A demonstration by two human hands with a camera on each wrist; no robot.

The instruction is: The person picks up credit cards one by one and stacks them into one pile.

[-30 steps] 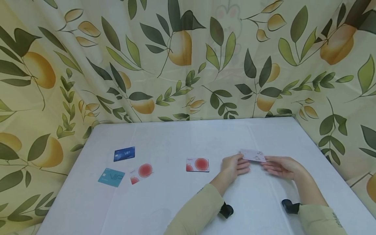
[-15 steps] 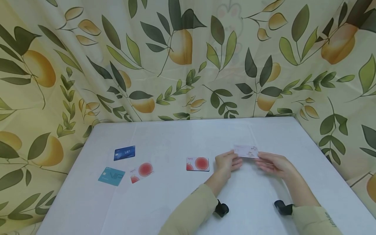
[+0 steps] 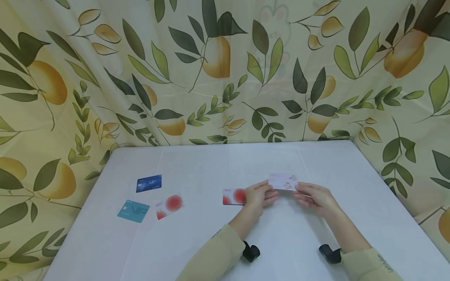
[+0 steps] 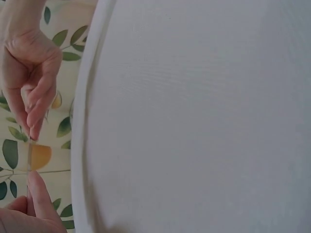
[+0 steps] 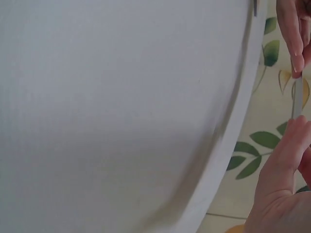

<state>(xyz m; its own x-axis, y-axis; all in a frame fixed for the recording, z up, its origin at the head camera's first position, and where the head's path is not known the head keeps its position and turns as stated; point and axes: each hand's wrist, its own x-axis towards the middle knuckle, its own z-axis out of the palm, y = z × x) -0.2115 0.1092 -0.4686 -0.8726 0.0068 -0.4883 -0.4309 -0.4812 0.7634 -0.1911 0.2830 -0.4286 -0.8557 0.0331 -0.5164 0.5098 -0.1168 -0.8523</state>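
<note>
In the head view a pale card [image 3: 283,181] with a small floral print is held above the white table. My left hand [image 3: 258,198] pinches its left edge, and my right hand [image 3: 317,198] pinches its right edge. Seen almost edge-on in the right wrist view, the card [image 5: 298,99] spans the gap between the fingertips of both hands. A card with red circles [image 3: 233,196] lies on the table just left of my left hand, which hides its right end. It has a dark lower edge, so something may lie beneath it.
Farther left on the table [image 3: 197,249] lie a blue VIP card [image 3: 149,183], a teal VIP card [image 3: 133,211] and another red-circle card [image 3: 170,207]. Black wrist cameras [image 3: 251,251] hang by both sleeves. A fruit-patterned curtain [image 3: 225,97] stands behind the table.
Both hands have moved left with the pale card, and its face now shows more fully. My left hand has come over the right end of the middle red-circle card.
</note>
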